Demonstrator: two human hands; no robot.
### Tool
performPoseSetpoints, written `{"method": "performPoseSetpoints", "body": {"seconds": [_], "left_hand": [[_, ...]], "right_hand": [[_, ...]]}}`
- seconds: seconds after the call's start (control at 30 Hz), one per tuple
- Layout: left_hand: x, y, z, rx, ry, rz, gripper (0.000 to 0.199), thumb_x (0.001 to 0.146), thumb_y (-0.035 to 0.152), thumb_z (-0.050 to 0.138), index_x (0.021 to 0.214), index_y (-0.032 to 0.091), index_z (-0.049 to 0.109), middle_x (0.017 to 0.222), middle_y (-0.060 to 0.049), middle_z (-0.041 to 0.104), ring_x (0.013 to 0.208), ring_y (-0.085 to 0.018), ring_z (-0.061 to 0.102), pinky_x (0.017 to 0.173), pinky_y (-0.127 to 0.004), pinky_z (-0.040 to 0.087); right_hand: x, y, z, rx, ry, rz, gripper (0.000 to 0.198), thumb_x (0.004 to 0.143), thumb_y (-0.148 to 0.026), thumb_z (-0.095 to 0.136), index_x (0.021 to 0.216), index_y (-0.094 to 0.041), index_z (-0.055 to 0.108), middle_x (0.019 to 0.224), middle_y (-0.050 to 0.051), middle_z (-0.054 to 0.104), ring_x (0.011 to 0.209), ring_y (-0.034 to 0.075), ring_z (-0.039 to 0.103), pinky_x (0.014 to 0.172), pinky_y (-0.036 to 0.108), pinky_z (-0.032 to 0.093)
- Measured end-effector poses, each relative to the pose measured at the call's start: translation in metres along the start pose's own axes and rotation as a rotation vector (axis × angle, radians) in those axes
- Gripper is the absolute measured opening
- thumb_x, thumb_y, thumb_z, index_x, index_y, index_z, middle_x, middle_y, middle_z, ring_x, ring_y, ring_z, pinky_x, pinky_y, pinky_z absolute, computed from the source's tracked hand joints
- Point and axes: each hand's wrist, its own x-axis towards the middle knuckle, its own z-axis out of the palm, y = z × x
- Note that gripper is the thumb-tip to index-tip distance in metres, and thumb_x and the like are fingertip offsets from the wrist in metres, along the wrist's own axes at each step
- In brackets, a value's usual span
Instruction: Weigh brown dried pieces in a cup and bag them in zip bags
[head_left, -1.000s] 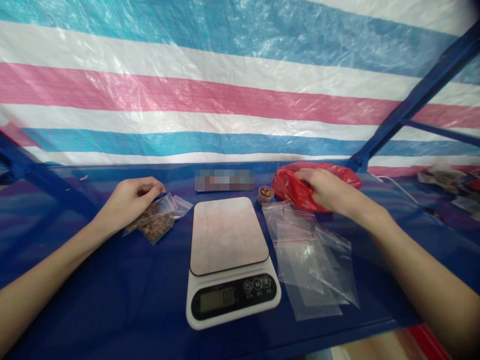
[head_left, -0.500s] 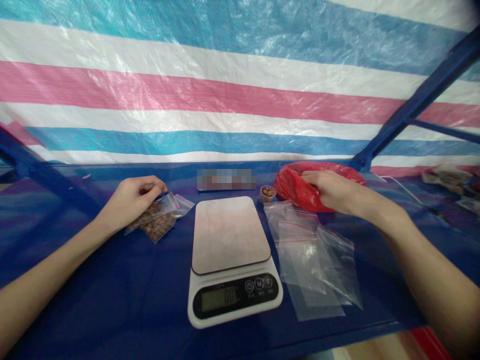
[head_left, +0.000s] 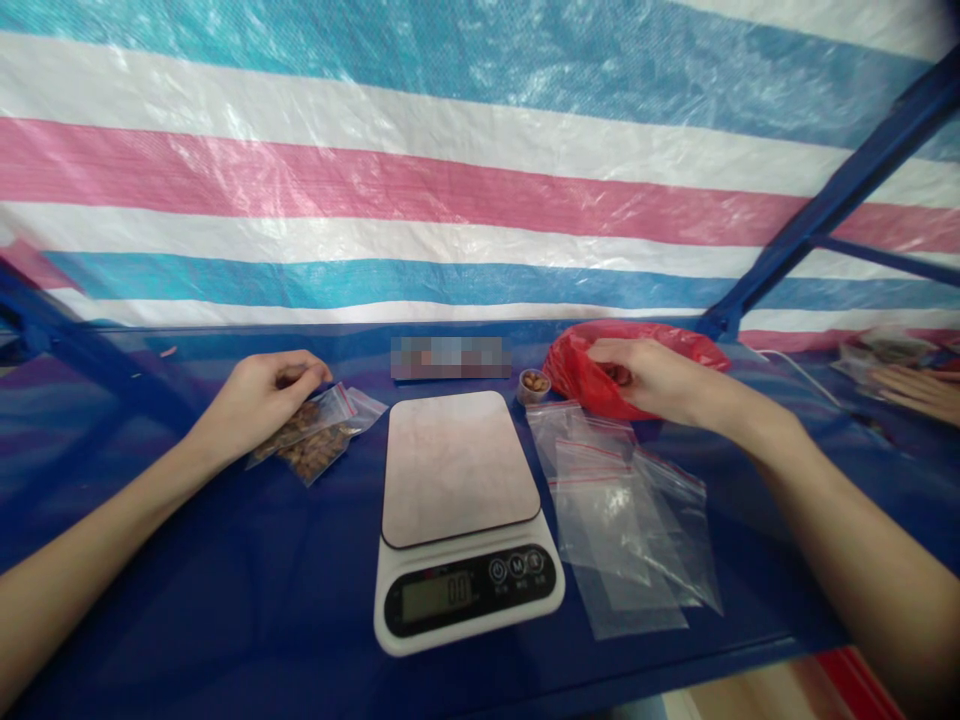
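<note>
My left hand (head_left: 274,400) rests on the left over zip bags (head_left: 319,450) filled with brown nuts or beans. Its fingers are curled in, thumb against forefinger; whatever they may pinch is hidden. On the other side, my right hand (head_left: 649,380) reaches into the mouth of a red plastic bag (head_left: 574,365), and its fingertips are hidden there. Between the hands stands a white kitchen scale (head_left: 461,470) reading 0.0, its plate bare. A small clear cup (head_left: 534,387) of brown nuts or beans sits behind it. Several flat zip bags (head_left: 615,540) overlap to the scale's right.
A blurred-out flat box (head_left: 450,360) lies behind the scale on the blue table (head_left: 300,600). Blue frame bars (head_left: 832,210) and a striped tarp (head_left: 450,190) close off the back. At far right another person's hand (head_left: 922,390) is beside a plastic bag (head_left: 885,345).
Another person's hand has come into view at the far right. My right hand has shifted slightly at the red bag; my left hand stays by the filled bags.
</note>
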Motion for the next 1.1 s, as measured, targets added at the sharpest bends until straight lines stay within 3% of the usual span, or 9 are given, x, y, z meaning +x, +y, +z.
{"method": "performPoseSetpoints", "body": {"seconds": [0.17,0.4,0.83,1.1], "left_hand": [[-0.0002,-0.0037,0.0000,0.007,0.001,0.012,0.045,0.088,0.056,0.052,0.084,0.019,0.076,0.081,-0.005,0.079,0.074,-0.022,0.070,0.069,-0.029,0.049],[0.0004,0.0005,-0.0002,0.013,0.004,0.009,0.046,0.087,0.057,0.052,0.083,0.018,0.076,0.080,-0.006,0.079,0.071,-0.022,0.069,0.068,-0.029,0.050],[0.0004,-0.0042,0.0000,0.009,0.004,0.026,0.044,0.088,0.055,0.052,0.083,0.018,0.076,0.081,-0.005,0.079,0.071,-0.022,0.068,0.069,-0.028,0.050],[0.0007,-0.0015,0.0002,-0.012,-0.004,0.023,0.044,0.088,0.055,0.052,0.083,0.018,0.076,0.081,-0.006,0.079,0.073,-0.023,0.070,0.071,-0.029,0.050]], "right_hand": [[0.0016,-0.0024,0.0027,0.075,-0.016,0.000,0.029,0.068,-0.006,0.051,0.083,-0.025,0.067,0.087,0.000,0.077,0.077,0.021,0.070,0.072,0.030,0.053],[0.0035,-0.0040,0.0044,0.056,0.014,0.006,0.021,0.074,-0.009,0.054,0.081,-0.024,0.067,0.086,0.002,0.077,0.074,0.022,0.069,0.070,0.031,0.052],[0.0055,-0.0096,0.0053,0.047,0.070,-0.034,0.022,0.065,-0.007,0.052,0.075,-0.024,0.062,0.076,0.001,0.071,0.067,0.020,0.063,0.066,0.030,0.047],[0.0057,-0.0099,0.0071,0.060,0.053,-0.028,0.016,0.072,-0.010,0.054,0.071,-0.023,0.062,0.074,0.001,0.071,0.064,0.019,0.061,0.065,0.030,0.047]]}}
